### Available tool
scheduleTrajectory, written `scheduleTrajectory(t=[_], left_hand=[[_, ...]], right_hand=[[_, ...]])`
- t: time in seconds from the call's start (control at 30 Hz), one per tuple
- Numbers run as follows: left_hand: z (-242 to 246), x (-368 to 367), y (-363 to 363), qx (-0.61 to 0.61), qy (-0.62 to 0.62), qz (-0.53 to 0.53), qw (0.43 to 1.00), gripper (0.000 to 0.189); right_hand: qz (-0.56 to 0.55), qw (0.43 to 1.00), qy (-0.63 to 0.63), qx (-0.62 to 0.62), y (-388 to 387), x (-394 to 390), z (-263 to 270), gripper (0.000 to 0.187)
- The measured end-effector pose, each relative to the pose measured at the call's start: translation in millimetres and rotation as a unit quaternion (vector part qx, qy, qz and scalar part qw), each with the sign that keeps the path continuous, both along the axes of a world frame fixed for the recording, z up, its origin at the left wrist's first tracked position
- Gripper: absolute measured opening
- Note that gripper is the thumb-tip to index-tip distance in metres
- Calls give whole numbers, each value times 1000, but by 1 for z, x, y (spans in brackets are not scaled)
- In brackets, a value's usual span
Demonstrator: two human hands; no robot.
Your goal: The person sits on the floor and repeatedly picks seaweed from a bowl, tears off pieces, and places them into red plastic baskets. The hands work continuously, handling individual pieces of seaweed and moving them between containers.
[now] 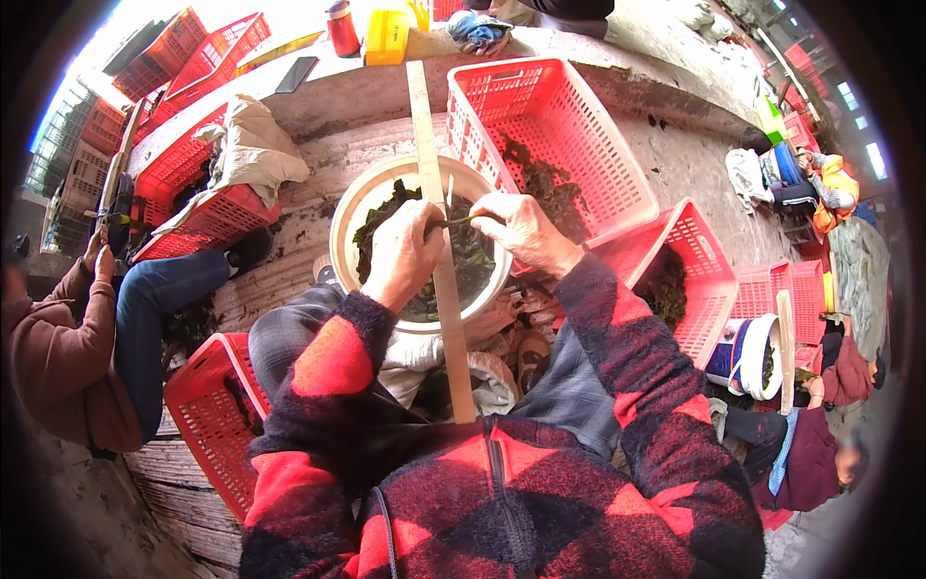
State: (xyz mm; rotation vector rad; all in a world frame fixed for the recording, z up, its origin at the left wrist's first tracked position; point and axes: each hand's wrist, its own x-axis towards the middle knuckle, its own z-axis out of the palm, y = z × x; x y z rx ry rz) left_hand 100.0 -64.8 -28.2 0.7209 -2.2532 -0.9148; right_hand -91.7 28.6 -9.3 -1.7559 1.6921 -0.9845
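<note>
My left hand (406,250) and my right hand (532,226) pinch a thin dark green strand (457,221), probably seaweed, stretched between them. The strand crosses above a long wooden slat (450,304), which lies over a white round bucket (343,257) and reaches back towards my chest. Inside the bucket is a mass of dark green leafy seaweed (474,264), partly hidden by my hands and the slat. The bucket stands between my knees.
Ahead right is a red plastic crate (615,181) with brownish seaweed; another red crate (712,289) adjoins it. A red crate (210,427) sits by my left leg. On the concrete ledge are a phone (296,74), a red flask (343,30) and a yellow box (386,37). Co-workers sit on both sides.
</note>
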Motion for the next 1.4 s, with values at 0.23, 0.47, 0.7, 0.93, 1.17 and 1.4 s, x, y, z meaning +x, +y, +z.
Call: scheduleTrajectory(t=[0.23,0.47,0.7,0.93,1.17,1.4], left_hand=[[5,-11,-22,-53,23,79,995,11],[-12,-18,-32,-83,-31,134,987,11],[-5,12,-40,-118,-107,150,976,18],[5,-32,20,546,126,-166,812,37],[-21,-92,57,807,206,-191,520,48],[-23,-93,57,779,251,-92,568,12]], right_hand=[[-5,970,227,-89,-24,-1,-17,15],[-35,966,253,-48,-53,-13,-54,11],[-163,925,-345,9,-33,-52,-23,19],[-120,785,-596,-119,1,-52,25,23],[-163,744,-630,-148,57,8,13,22],[-330,866,-345,-147,75,8,7,25]])
